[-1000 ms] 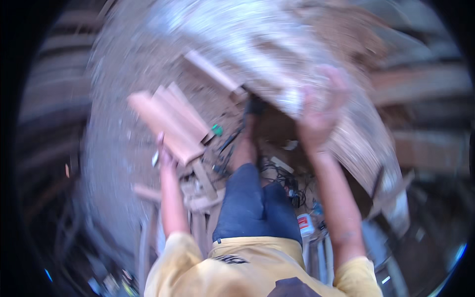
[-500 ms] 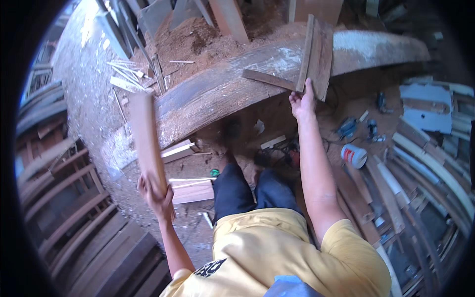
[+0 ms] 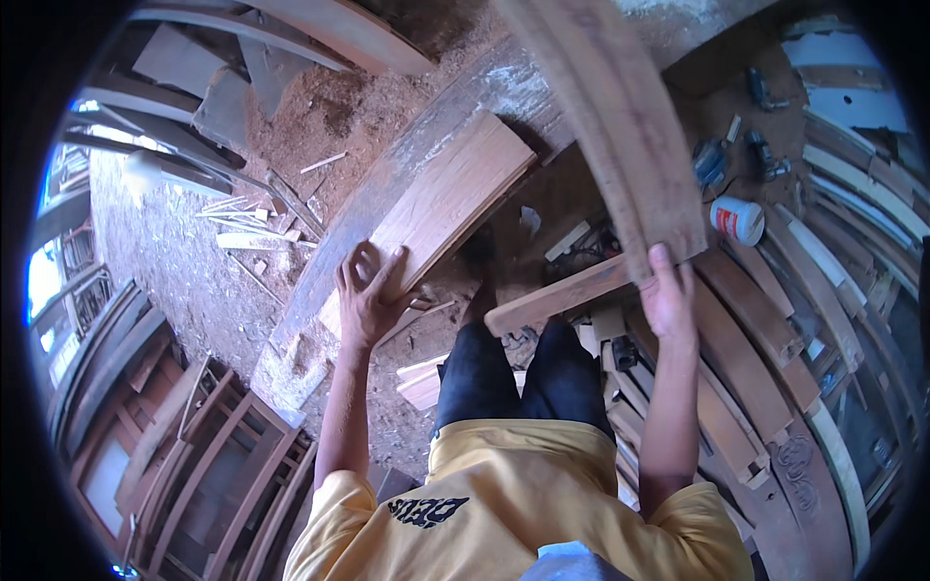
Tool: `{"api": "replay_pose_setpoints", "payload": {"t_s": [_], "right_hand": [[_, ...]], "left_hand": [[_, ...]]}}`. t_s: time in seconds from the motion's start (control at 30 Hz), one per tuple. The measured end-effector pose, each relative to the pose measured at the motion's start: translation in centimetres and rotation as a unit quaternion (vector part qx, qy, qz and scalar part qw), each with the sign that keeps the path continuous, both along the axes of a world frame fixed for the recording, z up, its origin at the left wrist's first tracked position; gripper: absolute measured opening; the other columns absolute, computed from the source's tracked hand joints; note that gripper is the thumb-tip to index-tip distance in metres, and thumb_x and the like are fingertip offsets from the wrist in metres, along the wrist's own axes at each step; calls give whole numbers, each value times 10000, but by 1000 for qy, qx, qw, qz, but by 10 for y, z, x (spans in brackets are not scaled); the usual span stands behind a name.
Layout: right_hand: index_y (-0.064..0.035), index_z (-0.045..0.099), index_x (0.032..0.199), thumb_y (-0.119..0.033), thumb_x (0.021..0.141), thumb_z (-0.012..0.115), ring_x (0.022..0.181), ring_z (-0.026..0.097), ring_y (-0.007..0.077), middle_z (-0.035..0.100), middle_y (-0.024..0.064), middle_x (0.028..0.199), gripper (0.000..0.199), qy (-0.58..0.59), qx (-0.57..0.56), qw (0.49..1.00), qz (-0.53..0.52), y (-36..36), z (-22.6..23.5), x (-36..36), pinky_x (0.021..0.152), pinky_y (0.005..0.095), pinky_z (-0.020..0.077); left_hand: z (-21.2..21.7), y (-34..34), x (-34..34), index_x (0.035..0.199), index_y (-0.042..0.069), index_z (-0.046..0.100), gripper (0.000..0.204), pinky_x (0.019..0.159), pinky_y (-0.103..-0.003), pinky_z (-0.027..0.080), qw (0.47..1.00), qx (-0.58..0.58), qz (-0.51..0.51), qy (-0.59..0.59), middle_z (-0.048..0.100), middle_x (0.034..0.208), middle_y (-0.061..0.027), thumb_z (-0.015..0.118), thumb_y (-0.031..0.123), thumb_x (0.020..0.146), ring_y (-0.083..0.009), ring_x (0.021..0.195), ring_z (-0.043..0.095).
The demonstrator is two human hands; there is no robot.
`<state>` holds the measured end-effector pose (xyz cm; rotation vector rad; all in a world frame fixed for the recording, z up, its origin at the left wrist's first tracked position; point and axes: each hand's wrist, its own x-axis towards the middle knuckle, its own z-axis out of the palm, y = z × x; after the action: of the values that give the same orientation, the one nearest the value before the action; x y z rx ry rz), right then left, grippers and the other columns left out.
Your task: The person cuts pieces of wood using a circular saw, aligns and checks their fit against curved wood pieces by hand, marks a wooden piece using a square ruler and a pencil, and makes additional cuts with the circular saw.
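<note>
My left hand [image 3: 368,298] rests palm down on the near end of a pale brown wooden plank [image 3: 455,198], its fingers spread and its thumb by the plank's edge. The plank lies along a long, weathered bench beam [image 3: 334,218] dusted with sawdust. My right hand [image 3: 668,295] is closed on the near end of a wide wooden board [image 3: 630,126], which is raised and blurred, its far end cut off by the top of the view. A narrow wooden strip [image 3: 557,293] juts left from beside that hand, above my knees. Whether strip and board are joined, I cannot tell.
Sawdust [image 3: 334,107] and wood offcuts [image 3: 252,218] lie beyond the beam. To the right are blue power tools [image 3: 710,162], a white tub [image 3: 736,221] with a red label, and stacked curved timbers [image 3: 741,349]. Wooden frames [image 3: 218,465] stand at the left.
The plank in my left hand has come down onto the beam, and those fingers have spread. My right hand has lowered toward me with the board and strip. The view has turned.
</note>
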<state>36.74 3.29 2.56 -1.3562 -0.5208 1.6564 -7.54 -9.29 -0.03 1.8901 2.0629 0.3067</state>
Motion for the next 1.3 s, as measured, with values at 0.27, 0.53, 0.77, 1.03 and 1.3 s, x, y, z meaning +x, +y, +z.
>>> {"api": "replay_pose_setpoints", "payload": {"t_s": [0.27, 0.53, 0.77, 1.03, 1.3], "right_hand": [[59, 607, 1415, -413, 982, 823, 1198, 663, 204, 720, 122, 1314, 675, -29, 51, 975, 216, -22, -45, -150, 1068, 356, 503], [82, 555, 1402, -548, 900, 855, 1028, 764, 340, 763, 249, 1142, 860, -218, 92, 965, 113, -25, -68, -210, 951, 437, 574], [57, 620, 1204, -462, 1111, 586, 920, 747, 471, 732, 287, 942, 528, -207, 45, 969, 127, -9, -52, -212, 822, 485, 563], [48, 633, 1075, -435, 1118, 589, 782, 724, 420, 698, 258, 838, 486, -202, 82, 971, 97, -3, -59, -210, 731, 474, 542], [53, 627, 1053, -383, 1102, 634, 650, 695, 353, 687, 213, 762, 438, -183, 70, 972, 127, -2, -54, -205, 644, 434, 527]], "left_hand": [[8, 58, 31, 1687, 69, 327, 1266, 1235, -599, 303, 993, 32, 50, -103, 388, 1600, -277, 820, 768, 755, -469, 1478, 380], [2, 67, 57, 1699, 139, 343, 1371, 1198, -650, 293, 998, -44, -34, 30, 298, 1630, -359, 866, 823, 632, -533, 1490, 334], [-7, 70, 56, 1663, 111, 437, 1308, 1230, -640, 273, 999, 4, -30, 33, 396, 1655, -268, 850, 823, 646, -524, 1517, 322], [-10, 75, 58, 1582, 186, 570, 1176, 1202, -610, 300, 999, 20, -20, 17, 416, 1600, -378, 896, 758, 607, -544, 1463, 413], [-12, 70, 53, 1557, 127, 588, 1169, 1203, -621, 301, 1000, 18, -19, -2, 423, 1596, -394, 896, 757, 621, -541, 1501, 398]]}}
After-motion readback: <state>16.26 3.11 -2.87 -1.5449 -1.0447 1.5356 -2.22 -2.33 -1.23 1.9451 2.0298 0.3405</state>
